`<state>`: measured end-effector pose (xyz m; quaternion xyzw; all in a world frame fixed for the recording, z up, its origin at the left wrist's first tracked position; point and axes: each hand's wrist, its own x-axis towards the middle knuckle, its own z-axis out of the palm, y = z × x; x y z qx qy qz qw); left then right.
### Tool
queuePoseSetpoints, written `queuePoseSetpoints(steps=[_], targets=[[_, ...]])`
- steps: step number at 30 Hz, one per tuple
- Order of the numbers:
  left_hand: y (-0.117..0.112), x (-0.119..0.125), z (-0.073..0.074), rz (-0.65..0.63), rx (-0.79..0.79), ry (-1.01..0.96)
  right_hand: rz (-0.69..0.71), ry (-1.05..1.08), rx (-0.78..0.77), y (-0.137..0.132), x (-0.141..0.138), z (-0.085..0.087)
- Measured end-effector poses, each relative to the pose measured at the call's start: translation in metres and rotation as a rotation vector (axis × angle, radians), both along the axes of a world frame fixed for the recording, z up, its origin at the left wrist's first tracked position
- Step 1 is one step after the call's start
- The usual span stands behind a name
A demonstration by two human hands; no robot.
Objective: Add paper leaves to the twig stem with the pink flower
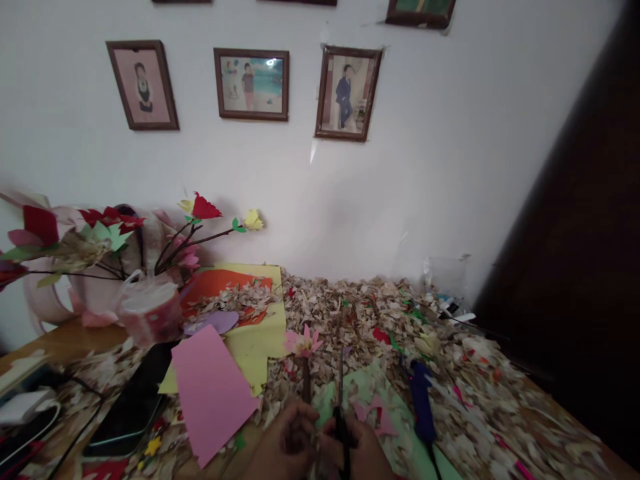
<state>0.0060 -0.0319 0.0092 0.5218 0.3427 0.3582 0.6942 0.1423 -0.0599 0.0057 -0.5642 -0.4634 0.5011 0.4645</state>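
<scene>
At the bottom centre my left hand [287, 443] is closed around the dark stem [306, 380] of a pink paper flower [303, 341], which stands upright above the fist. My right hand [357, 453] grips a pair of black-handled scissors [341, 427], their thin blades pointing up. The scissors stand just to the right of the stem, and the two hands almost touch. Most of both hands lies below the frame edge, and the fingers are partly hidden.
Paper shavings cover the wooden table. A pink sheet [213, 393] lies left of my hands, over a yellow sheet [255, 333]. A green sheet [360, 407] and a dark blue tool [423, 400] lie right. Paper flowers [100, 247], a black phone [130, 400] and a white charger [23, 407] are at left.
</scene>
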Motion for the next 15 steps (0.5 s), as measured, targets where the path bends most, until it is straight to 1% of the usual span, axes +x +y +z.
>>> queuePoseSetpoints(steps=[2, 5, 10, 13, 15], targets=[[0.0, 0.001, -0.001, -0.001, 0.01, -0.022, -0.012, -0.019, -0.002, -0.001, -0.001, 0.0], [0.0, 0.0, -0.005, -0.029, 0.034, -0.071, -0.046, -0.033, 0.048, -0.001, -0.001, -0.005], [0.001, -0.003, -0.005, -0.043, -0.033, -0.133, -0.134, 0.064, 0.058, 0.004, 0.002, -0.016], [0.001, -0.004, -0.002, -0.022, -0.055, -0.126, -0.174, 0.064, 0.055, 0.006, 0.007, -0.015], [0.002, -0.003, -0.002, -0.013, -0.039, -0.097, -0.157, 0.064, 0.023, 0.005, 0.009, -0.009]])
